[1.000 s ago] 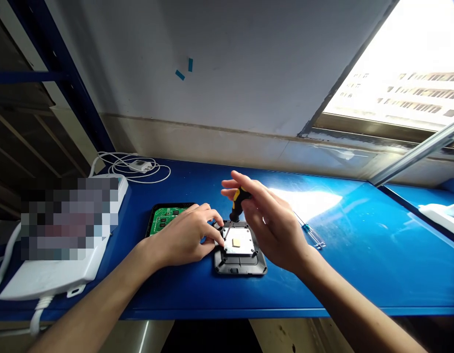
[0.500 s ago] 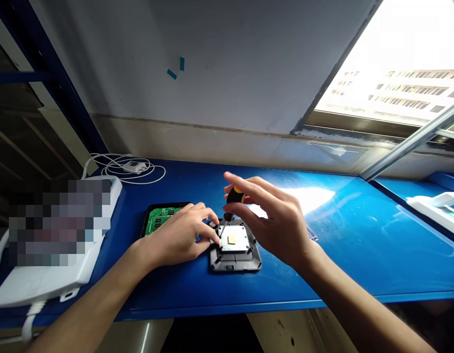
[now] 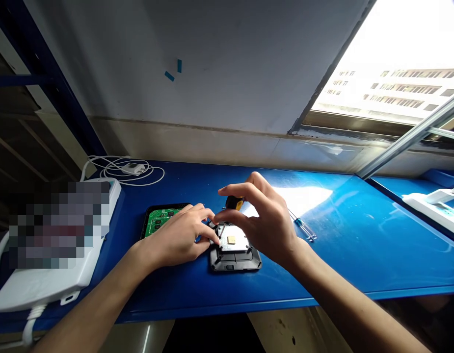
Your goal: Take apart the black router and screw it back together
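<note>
My right hand (image 3: 269, 215) grips a screwdriver (image 3: 234, 202) by its black and yellow handle. Its shaft slants down to the upper left corner of a silver metal plate (image 3: 239, 244), where the tip is hard to make out. A small tan pad (image 3: 231, 240) sits on the plate. The plate lies in a black plastic cover (image 3: 236, 262) on the blue table. My left hand (image 3: 184, 233) is closed on the cover's left side, with its fingertips against the cover and plate near the shaft. Partly under that hand is a green circuit board (image 3: 158, 219) in a black housing.
Slim clear tools with blue parts (image 3: 302, 226) lie to the right of my right hand. A white device (image 3: 90, 245) with a blurred-out screen stands on the left. Behind it lies a coiled white cable with an adapter (image 3: 134, 168). Another white device (image 3: 433, 208) is at the far right.
My right hand has shifted a little left, and its fingers have curled and turned round the screwdriver handle. The clear tools now show more fully. My left hand stays in place.
</note>
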Demonstrator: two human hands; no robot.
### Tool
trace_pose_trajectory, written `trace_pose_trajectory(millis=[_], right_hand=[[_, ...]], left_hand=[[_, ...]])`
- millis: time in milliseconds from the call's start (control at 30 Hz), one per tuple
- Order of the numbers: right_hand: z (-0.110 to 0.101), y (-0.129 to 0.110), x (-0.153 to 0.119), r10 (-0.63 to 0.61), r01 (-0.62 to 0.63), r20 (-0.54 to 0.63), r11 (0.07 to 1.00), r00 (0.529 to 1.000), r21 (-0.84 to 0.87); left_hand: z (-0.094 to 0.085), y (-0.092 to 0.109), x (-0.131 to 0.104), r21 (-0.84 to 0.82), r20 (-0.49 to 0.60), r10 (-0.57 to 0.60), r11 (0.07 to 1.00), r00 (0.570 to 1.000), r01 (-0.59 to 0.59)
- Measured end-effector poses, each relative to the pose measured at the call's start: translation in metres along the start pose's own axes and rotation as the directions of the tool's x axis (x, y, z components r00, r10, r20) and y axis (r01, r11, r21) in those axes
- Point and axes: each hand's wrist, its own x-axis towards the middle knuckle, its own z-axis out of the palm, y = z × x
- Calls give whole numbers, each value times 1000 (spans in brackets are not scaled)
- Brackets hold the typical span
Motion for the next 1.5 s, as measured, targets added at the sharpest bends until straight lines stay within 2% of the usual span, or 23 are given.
trace_pose_trajectory(millis=[200, 400, 500, 633, 833, 933, 1100, 1267, 1367, 1500], right_hand=[[-7, -5, -4, -48, 31, 101, 985, 994, 170], [-6, 0, -1, 43, -44, 15, 999, 999, 5], [-7, 0, 0, 44, -48, 87, 998, 995, 36], [-8, 4, -3, -26, 7, 162, 993, 987, 116], [0, 4, -3, -1, 1, 15, 998, 1000, 59], [0, 0, -2, -51, 50, 34, 998, 998, 37], [-5, -3, -1, -59, 47, 95, 990, 994, 131], [-7, -3, 0, -11, 9, 31, 998, 999, 63], [-6, -6, -1, -23, 23, 11, 1000, 1000, 3], [-7, -9, -3, -54, 51, 41, 996, 998, 70]], left_hand=[[2, -2, 1, -24, 30, -16, 1000, 999, 16], [1, -1, 1, -22, 58, -28, 999, 998, 29], [1, 0, 1, -31, 56, -37, 999, 998, 39], [2, -2, 1, -39, 33, -29, 999, 999, 31], [6, -5, -1, -33, 15, -31, 999, 999, 32], [5, -3, -1, -34, 4, -33, 999, 999, 33], [4, -3, 0, -37, 0, -5, 999, 1000, 5], [4, -4, 0, -27, 8, -20, 999, 1000, 20], [4, -2, 0, -30, 15, -16, 999, 1000, 16], [4, -2, 0, -31, -2, 11, 999, 1000, -11]])
